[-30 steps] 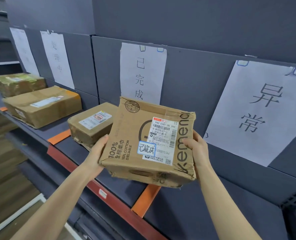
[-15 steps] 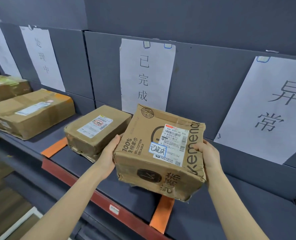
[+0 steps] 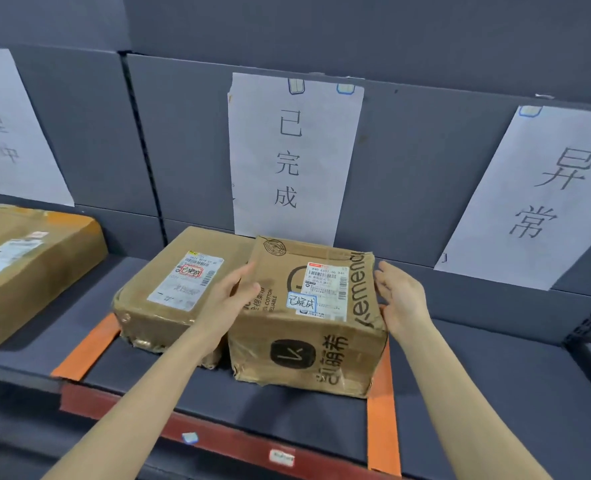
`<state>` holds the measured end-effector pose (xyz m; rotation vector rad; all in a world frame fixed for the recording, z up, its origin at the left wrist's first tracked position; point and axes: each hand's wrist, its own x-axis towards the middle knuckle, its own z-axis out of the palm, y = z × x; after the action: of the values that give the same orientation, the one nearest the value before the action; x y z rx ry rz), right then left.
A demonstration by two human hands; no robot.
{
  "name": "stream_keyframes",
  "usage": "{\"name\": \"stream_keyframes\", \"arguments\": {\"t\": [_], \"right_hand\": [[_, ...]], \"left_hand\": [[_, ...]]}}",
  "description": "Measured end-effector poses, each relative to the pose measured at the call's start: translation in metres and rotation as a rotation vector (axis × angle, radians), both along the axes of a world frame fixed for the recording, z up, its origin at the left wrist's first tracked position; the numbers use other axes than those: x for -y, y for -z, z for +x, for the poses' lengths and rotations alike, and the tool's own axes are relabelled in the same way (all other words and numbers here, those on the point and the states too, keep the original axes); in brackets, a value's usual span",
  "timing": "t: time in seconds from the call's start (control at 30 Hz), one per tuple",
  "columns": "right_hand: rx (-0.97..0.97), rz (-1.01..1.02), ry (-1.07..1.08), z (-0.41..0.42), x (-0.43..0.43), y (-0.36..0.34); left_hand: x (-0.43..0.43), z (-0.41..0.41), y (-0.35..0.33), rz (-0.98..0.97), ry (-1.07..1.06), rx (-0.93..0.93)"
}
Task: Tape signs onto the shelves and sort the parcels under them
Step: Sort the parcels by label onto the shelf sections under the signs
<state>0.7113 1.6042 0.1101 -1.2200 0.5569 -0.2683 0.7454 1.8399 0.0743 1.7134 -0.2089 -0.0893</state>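
- Step in hand: set-down. The brown cardboard parcel with black printed lettering rests on the dark grey shelf, directly below the white paper sign with three black characters. Its left side is against a flatter brown taped parcel.
- Your left hand lies with straight fingers against the parcel's upper left edge and grasps nothing.
- Your right hand is relaxed and spread just beside the right face, apparently not touching it.
- The small blue-bordered handwritten label on the parcel appears to match the characters on the sign above, so the placement looks correct.
- Next move, as a judgement: draw both hands clear without dragging the parcel forward. Then fetch another parcel and read its label before choosing a bay.
- Shelf: orange tape strips mark the bay's sides, and the parcel's lower right edge sits at the right strip. A red front rail runs along the shelf edge.
- Room: grey back panels carry a further white sign at left and another at right. A larger brown parcel lies under the left one.
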Motion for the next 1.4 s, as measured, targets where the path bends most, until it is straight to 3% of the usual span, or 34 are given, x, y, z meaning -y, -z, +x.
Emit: {"name": "stream_keyframes", "arguments": {"t": [0.1, 0.23, 0.33, 0.47, 0.6, 0.77, 1.0, 1.4], "right_hand": [[-0.002, -0.232, -0.088, -0.004, -0.005, 0.010], [-0.119, -0.677, -0.187, -0.014, -0.011, 0.022], [-0.076, -1.041, -0.259, -0.027, -0.020, 0.024], [-0.107, -1.180, -0.339, -0.046, -0.025, 0.031], [-0.284, -1.453, -0.350, -0.054, -0.039, 0.041], [-0.203, -1.517, -0.119, -0.048, -0.055, 0.052], [-0.133, -1.603, 0.014, -0.035, -0.065, 0.064], [-0.023, -1.757, 0.041, -0.029, -0.061, 0.069]], "left_hand": [[-0.004, 0.007, 0.003, 0.173, 0.016, 0.078], [-0.006, 0.009, 0.002, 0.410, 0.014, 0.200], [-0.007, 0.003, 0.001, 0.568, 0.020, 0.278], [-0.013, -0.003, 0.005, 0.648, 0.072, 0.326], [-0.035, 0.006, 0.011, 0.822, -0.022, 0.343], [-0.052, 0.007, 0.023, 0.850, -0.005, 0.312], [-0.049, 0.006, 0.029, 0.835, 0.012, 0.308], [-0.044, 0.004, 0.025, 0.761, 0.026, 0.338]]}}
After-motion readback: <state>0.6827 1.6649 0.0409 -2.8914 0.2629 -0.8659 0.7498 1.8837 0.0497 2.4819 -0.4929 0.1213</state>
